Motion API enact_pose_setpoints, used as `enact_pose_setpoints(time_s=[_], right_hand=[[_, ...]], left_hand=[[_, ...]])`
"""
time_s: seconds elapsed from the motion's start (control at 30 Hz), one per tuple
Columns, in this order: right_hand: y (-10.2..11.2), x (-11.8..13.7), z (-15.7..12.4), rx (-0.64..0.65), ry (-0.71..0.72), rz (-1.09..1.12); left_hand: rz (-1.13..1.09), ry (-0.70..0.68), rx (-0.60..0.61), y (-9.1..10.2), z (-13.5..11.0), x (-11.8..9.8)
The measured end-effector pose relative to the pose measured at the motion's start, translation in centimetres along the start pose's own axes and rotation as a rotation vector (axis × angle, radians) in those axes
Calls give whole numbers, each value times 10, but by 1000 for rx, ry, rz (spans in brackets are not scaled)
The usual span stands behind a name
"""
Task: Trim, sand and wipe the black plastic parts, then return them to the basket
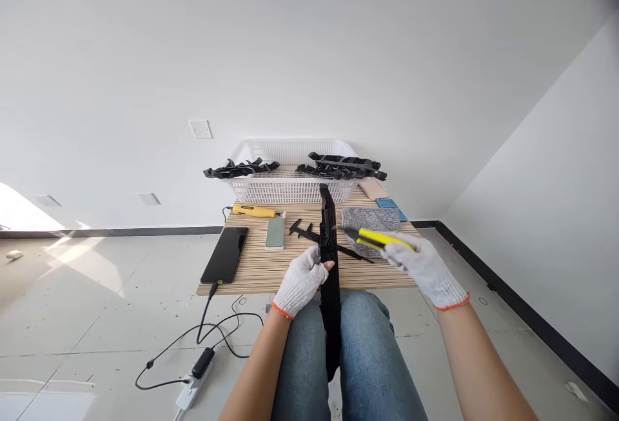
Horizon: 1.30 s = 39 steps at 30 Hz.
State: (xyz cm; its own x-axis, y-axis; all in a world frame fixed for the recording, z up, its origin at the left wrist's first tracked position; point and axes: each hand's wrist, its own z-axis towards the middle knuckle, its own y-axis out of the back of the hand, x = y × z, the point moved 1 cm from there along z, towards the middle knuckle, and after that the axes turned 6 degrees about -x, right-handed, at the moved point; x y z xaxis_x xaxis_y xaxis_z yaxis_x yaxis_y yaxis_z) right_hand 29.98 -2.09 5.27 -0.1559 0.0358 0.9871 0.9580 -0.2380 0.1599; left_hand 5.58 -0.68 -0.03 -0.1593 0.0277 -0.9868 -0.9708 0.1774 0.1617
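Note:
My left hand (304, 278), in a white knitted glove with an orange cuff, grips a long black plastic part (329, 289) around its middle. The part stands up between my knees, its ribbed upper end above the table edge. In my right hand (420, 265), gloved the same way, is a yellow and black utility knife (384, 238). Its tip points left at the part's upper section; whether the blade touches it I cannot tell. Behind the part lie a black caliper (309, 234) and a folded grey cloth (370, 220).
A white plastic basket (271, 189) with several similar black parts (345, 166) stands against the wall. On the striped table (261, 266) lie a tablet (225, 254), a pale green block (275, 233) and a yellow corded tool (254, 211). Cables and a power strip (193, 385) are on the floor.

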Motion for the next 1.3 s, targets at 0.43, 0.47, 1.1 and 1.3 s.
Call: enact_pose_setpoints(time_s=[0.43,0.47,1.1,1.3], right_hand=[[-15,-9,7,258,225,-670],[-19,-9,7,270,232,-788],[-21,8,-13,197,260,-1033],[-35,-20,-14,31,322,-726]], left_hand=[[3,-5,-76,1,2,0],[-1,-8,-79,1,2,0],[9,-140,-425,56,-46,-60],[847,-74,-285,10,-35,-59]])
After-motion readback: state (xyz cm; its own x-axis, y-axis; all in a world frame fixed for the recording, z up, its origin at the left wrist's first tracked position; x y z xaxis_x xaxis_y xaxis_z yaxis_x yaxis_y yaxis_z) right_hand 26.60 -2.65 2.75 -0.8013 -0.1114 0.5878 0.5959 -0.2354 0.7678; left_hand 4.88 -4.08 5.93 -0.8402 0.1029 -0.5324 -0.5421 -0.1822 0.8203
